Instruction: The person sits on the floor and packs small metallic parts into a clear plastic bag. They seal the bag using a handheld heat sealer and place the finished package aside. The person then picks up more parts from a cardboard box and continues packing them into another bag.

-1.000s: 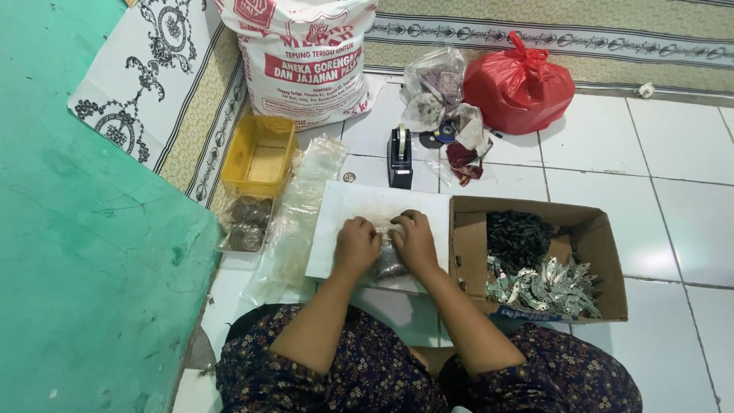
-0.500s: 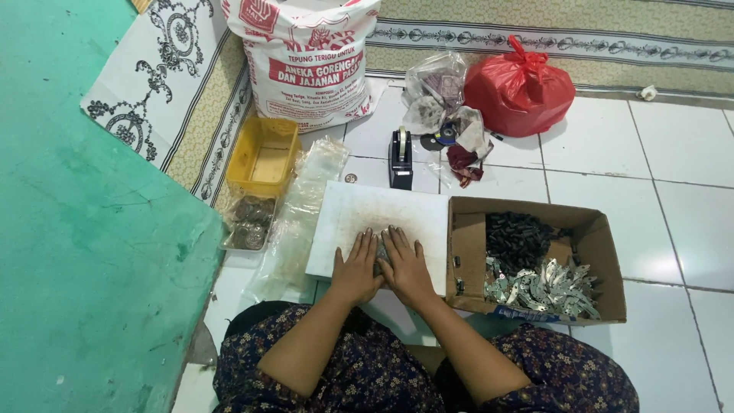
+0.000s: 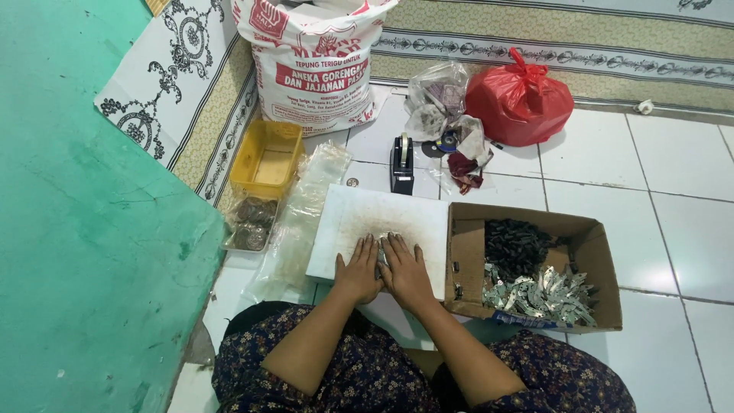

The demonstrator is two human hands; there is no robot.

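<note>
Closest to me, dark floral-patterned fabric covers the seated person's lap. Both forearms reach forward to a flat white rectangular board point(image 3: 380, 222) lying on the white floor tiles point(image 3: 673, 176). The left hand point(image 3: 358, 269) and right hand point(image 3: 405, 272) lie side by side at the board's near edge, palms down, fingers stretched forward and close together, pressing over a small grey shiny thing point(image 3: 381, 249) that peeks out between them; most of it is hidden, so I cannot tell what it is or whether the fingers actually grip it.

Just right of the board sits an open brown cardboard box point(image 3: 589, 245) holding a dark pile at the back and silvery metal pieces point(image 3: 539, 294) at the front. Left of the board lie clear plastic bags point(image 3: 306, 206). Beyond the board stands a black tape dispenser point(image 3: 401, 162), with a yellow plastic tray point(image 3: 267, 157) further left. Farthest off are a large white printed sack point(image 3: 313, 61), crumpled clear bags point(image 3: 440, 103) and a tied red plastic bag point(image 3: 520, 99).
</note>
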